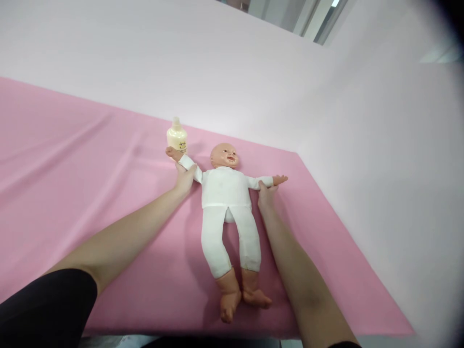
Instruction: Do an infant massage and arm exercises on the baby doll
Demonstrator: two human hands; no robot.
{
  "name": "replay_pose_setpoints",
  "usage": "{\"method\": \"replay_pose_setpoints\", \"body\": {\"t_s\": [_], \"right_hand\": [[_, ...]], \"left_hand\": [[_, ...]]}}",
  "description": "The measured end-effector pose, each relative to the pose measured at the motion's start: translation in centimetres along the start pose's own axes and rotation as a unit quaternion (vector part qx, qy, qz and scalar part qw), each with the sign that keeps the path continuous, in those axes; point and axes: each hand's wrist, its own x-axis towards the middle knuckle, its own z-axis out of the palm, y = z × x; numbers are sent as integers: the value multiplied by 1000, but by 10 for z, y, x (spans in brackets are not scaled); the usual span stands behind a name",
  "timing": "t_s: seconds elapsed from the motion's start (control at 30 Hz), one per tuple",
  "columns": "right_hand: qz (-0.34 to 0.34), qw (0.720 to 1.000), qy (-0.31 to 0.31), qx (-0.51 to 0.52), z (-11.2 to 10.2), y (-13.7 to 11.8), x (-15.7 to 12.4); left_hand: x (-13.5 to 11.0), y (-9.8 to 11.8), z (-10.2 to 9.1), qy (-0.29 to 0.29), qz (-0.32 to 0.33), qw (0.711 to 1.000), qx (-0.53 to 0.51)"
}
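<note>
We see a baby doll (226, 193) in a white bodysuit lying on its back on a pink sheet (72, 159), head away from us, bare feet toward us, arms spread to either side. Our left hand (185, 178) closes around the doll's arm on the left of the view, fingers wrapped on the white sleeve just below its small fist. Our right hand (266, 195) grips the doll's other arm, fingers closed on the sleeve near the wrist, the doll's open hand sticking out beyond. A small cream-coloured bottle (177, 136) stands upright just behind the doll's raised fist, near our left hand. Pale walls rise behind the sheet.
</note>
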Motion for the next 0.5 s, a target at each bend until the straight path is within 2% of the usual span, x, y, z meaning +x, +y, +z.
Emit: {"method": "replay_pose_setpoints", "body": {"t_s": [0.1, 0.17, 0.23, 0.37, 0.5], "right_hand": [[-59, 998, -15, 17, -1, -18, -6], [-100, 994, -48, 13, -2, -29, -10], [-110, 990, -86, 6, -2, -36, -14], [-149, 979, -135, -40, -2, -42, -20], [-206, 957, -196, -62, 1, -41, -21]], "left_hand": [[-6, 9, 1, -6, 56, 998, 17], [-11, 15, 1, -37, 100, 994, 36], [-16, 21, 1, -74, 142, 986, 52], [-22, 25, 1, -146, 214, 958, 122], [-22, 24, 1, -233, 246, 920, 197]]}}
